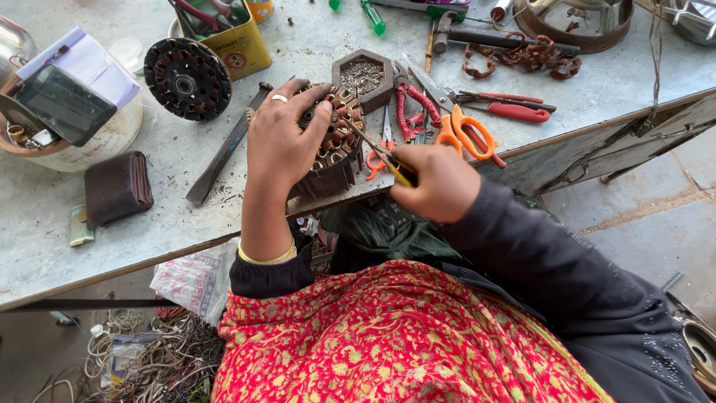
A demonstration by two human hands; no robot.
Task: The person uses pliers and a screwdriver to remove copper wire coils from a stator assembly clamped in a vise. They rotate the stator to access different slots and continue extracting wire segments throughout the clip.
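The person's left hand (pixel 280 145) lies spread over a copper-wound motor stator (pixel 337 142), fingers curled over its far rim, pressing it to the bench (pixel 45 246); a ring shows on one finger and a yellow bangle on the wrist. The stator sits at the near edge of the bench, about the middle of the scene. The right hand (pixel 436 183) is closed in a fist round the yellow-and-black handle of a screwdriver (pixel 380 157), whose thin shaft reaches left into the windings. Just beyond lie orange-handled scissors (pixel 466 130), red-handled pliers (pixel 414 112) and a hexagonal wooden tray (pixel 363 77) of small bits. Farther left stand a round black rotor (pixel 186 78) and a brown wallet (pixel 118 188).
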